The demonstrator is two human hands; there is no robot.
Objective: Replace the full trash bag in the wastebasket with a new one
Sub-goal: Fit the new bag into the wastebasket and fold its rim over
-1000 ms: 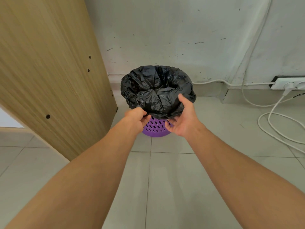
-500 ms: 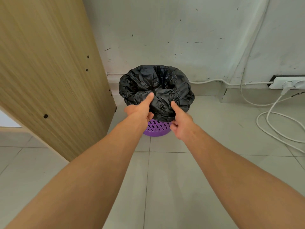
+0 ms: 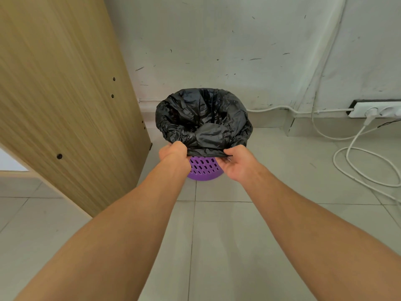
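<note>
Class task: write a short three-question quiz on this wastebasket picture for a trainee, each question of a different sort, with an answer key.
1. True or false: both hands hold the near edge of the black trash bag.
2. What colour is the wastebasket? A) purple B) green C) white
3. Fill in: the white cables lie on the floor to the ___ of the wastebasket.

Key:
1. True: the left hand and the right hand each pinch the bag's folded-over edge.
2. A
3. Right
</note>
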